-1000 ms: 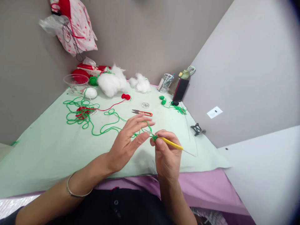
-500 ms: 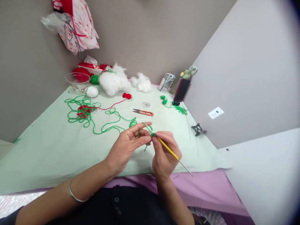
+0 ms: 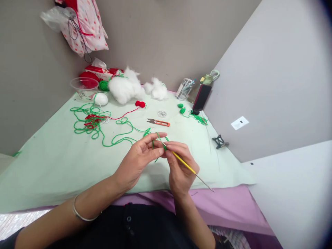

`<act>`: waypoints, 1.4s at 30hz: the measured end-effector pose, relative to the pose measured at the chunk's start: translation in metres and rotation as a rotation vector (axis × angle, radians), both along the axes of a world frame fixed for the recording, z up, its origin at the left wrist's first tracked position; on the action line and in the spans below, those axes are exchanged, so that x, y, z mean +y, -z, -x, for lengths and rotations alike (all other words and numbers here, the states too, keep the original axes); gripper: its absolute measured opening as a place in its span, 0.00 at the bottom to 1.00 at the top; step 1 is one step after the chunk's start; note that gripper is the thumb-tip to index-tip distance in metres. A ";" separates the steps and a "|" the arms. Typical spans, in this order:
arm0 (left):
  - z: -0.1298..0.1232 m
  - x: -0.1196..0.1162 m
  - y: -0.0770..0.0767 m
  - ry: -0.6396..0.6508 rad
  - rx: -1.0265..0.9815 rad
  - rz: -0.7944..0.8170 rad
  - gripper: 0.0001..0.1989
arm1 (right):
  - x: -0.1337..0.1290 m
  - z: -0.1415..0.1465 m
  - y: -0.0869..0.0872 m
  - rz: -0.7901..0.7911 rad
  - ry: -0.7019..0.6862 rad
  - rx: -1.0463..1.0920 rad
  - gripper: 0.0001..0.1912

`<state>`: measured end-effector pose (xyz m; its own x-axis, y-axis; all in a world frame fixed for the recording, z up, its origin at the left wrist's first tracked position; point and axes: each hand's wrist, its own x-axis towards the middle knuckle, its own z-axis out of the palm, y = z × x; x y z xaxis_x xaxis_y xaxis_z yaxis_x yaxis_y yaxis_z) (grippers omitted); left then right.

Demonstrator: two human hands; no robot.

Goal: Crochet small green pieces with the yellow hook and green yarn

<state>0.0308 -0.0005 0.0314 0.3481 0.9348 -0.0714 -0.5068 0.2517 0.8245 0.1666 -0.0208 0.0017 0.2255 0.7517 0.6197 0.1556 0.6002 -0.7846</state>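
Observation:
Between my fingertips is a small piece of green crochet work, partly covered by both thumbs. My left hand pinches it, with the index finger stretched out and green yarn looped over that finger. In my right hand is a crochet hook with a yellow grip, held like a pencil; its tip meets the green stitches. The yarn trails leftward into a loose tangle on the table. Thread snips with orange handles lie just beyond my hands.
White stuffing, a white yarn ball and a clear plastic bowl stand at the back left. A small red crocheted piece lies mid-table. A phone, a pen cup and a black stand are on the right.
The hook's tip and the green work have shifted slightly left, and the hook's tip now shows less beyond the stitches. The whole view has tilted a little.

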 end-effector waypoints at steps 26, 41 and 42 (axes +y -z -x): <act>0.010 0.004 0.001 -0.032 0.133 -0.096 0.20 | -0.005 -0.019 -0.013 -0.090 -0.041 -0.216 0.13; 0.005 0.003 0.002 -0.089 0.170 -0.115 0.13 | -0.007 -0.013 -0.003 -0.298 0.222 -0.483 0.20; 0.005 0.003 0.002 -0.112 0.196 -0.144 0.13 | -0.007 -0.013 -0.004 -0.310 0.211 -0.481 0.19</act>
